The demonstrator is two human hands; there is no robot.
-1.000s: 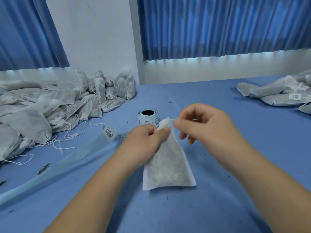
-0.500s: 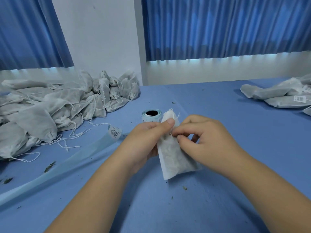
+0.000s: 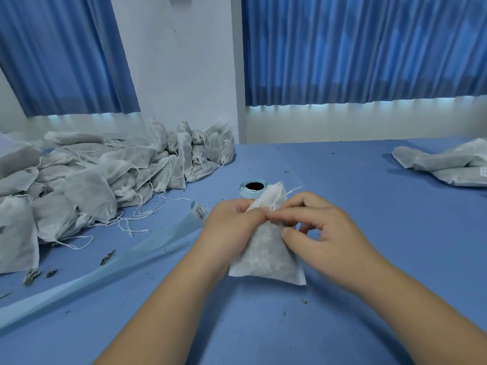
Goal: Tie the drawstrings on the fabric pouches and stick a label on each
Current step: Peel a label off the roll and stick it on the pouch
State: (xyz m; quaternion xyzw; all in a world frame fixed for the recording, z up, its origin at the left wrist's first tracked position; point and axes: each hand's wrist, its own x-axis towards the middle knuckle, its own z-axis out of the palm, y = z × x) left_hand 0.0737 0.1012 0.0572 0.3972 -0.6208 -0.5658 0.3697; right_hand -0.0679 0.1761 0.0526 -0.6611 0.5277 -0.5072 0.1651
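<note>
Mid-knot on the small white nonwoven fabric pouch (image 3: 266,254), sitting on the blue worktop (image 3: 355,206) just before the pale blue label roll (image 3: 251,189). Hands together at its neck: left hand (image 3: 232,222) gripping the gathered top, right hand (image 3: 321,230) pinching the thin white drawstring (image 3: 293,190). Best to keep the neck bunched and pull evenly. Count-wise: one pouch in work, one roll, two heaps of grey-white pouches, left heap (image 3: 92,180), right heap (image 3: 442,164), too jumbled to tally.

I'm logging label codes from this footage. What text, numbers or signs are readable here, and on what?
Barcode sticker on the backing strip: print too blurred to read.
White sticker on the far-right pouch: dark marks, unreadable.
Label roll: no legible print.
</note>
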